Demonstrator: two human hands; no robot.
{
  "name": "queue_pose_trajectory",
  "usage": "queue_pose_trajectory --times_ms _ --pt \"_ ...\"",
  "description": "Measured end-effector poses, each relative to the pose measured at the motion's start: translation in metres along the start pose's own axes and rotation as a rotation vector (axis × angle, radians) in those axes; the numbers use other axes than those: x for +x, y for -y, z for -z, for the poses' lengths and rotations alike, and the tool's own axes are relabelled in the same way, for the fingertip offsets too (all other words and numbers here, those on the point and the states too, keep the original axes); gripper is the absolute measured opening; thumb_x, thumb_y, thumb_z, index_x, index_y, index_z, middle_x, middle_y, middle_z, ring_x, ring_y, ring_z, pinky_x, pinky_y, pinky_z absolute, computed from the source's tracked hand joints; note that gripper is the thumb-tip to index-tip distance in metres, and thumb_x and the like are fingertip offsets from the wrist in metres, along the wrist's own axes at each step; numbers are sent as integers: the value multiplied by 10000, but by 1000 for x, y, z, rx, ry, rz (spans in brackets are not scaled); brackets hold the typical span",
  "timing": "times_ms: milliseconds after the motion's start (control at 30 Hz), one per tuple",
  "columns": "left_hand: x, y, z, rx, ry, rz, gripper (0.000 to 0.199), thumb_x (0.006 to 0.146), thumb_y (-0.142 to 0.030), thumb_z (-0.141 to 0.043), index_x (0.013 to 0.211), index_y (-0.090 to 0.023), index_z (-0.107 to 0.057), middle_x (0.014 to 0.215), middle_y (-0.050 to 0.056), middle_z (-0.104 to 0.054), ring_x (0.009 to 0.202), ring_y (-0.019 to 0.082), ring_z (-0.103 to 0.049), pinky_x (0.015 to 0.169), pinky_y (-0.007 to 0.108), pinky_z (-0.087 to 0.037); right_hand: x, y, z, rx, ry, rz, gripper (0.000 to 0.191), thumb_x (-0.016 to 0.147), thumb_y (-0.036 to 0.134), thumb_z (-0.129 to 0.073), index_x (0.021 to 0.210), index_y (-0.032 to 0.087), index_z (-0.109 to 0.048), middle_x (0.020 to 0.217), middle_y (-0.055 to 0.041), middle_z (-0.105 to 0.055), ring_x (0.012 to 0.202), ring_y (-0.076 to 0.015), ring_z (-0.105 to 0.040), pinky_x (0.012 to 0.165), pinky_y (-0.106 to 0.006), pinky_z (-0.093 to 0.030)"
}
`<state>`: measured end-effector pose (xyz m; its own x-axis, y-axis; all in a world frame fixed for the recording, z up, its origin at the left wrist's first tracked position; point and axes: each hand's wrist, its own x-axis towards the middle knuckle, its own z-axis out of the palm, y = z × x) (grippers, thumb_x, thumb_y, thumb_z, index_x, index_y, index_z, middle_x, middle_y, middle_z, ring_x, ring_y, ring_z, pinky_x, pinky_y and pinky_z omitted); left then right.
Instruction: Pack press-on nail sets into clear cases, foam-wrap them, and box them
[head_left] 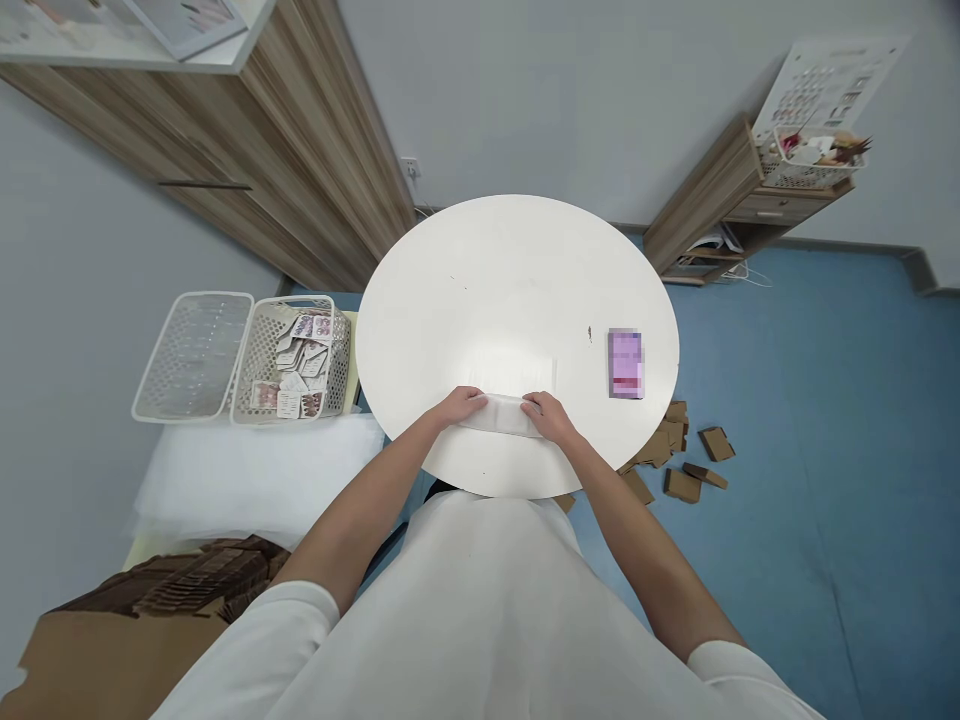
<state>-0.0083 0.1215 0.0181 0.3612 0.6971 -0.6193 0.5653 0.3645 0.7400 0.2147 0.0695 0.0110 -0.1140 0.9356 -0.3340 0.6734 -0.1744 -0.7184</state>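
A white, flattened strip of thin material (501, 414) lies low over the near part of the round white table (517, 250). My left hand (460, 404) pinches its left end, and my right hand (547, 414) grips its right end. Just beyond the strip, a thin translucent sheet (517, 376) rests on the tabletop, faint against the white. To the right of my hands lies a phone-like object with a purple, blurred screen (625, 362).
At the left, a perforated white basket (341, 360) holds small printed packets, beside another basket (191, 360). White sheets (262, 475) and brown cardboard (112, 660) are stacked nearer. Small brown boxes (682, 485) lie on the floor at right.
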Motion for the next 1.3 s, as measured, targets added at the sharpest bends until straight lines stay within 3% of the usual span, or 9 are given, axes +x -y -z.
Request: queue_pose_trajectory --times_ms 233,333,400,500,600,767,967,1200,1300 --pt "6 1 -8 357 -346 59 299 715 -387 -546 940 -190 -536 927 74 -610 815 208 -570 637 288 -434 5 -6 -3 -145 -180 -89 274 841 294 -395 1051 202 -545 995 -94 -554 909 -214 -523 725 -326 -419" --pt "-3 -4 -18 551 -538 -132 389 757 -373 -518 1095 -184 -476 1066 119 -560 992 259 -511 779 359 -407 -7 -9 -6 -177 -308 -106 331 825 309 -407 1124 195 -490 1075 -120 -506 999 -256 -467 766 -378 -414" --pt "-12 -6 -28 658 -586 -315 381 797 -348 -475 1141 -186 -461 1168 132 -502 1109 274 -433 881 400 -347 -21 -14 -11 -142 -393 -131 409 804 333 -436 1184 182 -434 1142 -138 -461 1070 -279 -419 828 -421 -392" --pt "-23 -6 -44 784 -410 -546 326 825 -315 -435 1135 -226 -484 1217 104 -480 1168 259 -387 950 420 -277 -43 -24 -24 31 -497 -217 529 768 375 -485 1239 166 -367 1168 -157 -444 1054 -269 -450 842 -416 -403" --pt "-27 -1 -56 845 -277 -631 318 824 -279 -437 1137 -254 -485 1239 88 -474 1179 249 -384 955 422 -268 -52 -27 -36 251 -472 -327 571 745 401 -507 1246 175 -354 1147 -162 -479 907 -221 -550 723 -339 -469" --pt "-24 10 -62 885 -262 -624 329 828 -237 -422 1153 -243 -468 1253 96 -463 1178 245 -386 938 420 -280 -31 -14 -34 403 -387 -457 574 684 363 -566 1193 154 -403 1068 -143 -571 881 -223 -587 626 -307 -480" --pt "-22 9 -62 907 -256 -603 334 821 -228 -425 1152 -252 -463 1248 96 -462 1172 246 -384 935 427 -281 -24 -9 -18 385 -279 -368 281 639 377 -585 856 202 -560 849 -45 -630 717 -184 -586 580 -283 -453" --pt "-21 8 -63 917 -253 -608 342 813 -206 -430 1153 -238 -463 1252 103 -454 1168 250 -382 922 424 -294 -26 8 -20 293 -338 -394 194 711 369 -483 789 200 -537 743 -25 -600 636 -157 -548 567 -277 -441" --pt "-21 8 -63 889 -243 -601 350 809 -188 -423 1153 -240 -463 1260 93 -448 1182 244 -370 933 422 -288 -19 21 -23 288 -231 -285 226 727 351 -485 876 197 -557 788 -19 -605 682 -148 -558 637 -277 -456"
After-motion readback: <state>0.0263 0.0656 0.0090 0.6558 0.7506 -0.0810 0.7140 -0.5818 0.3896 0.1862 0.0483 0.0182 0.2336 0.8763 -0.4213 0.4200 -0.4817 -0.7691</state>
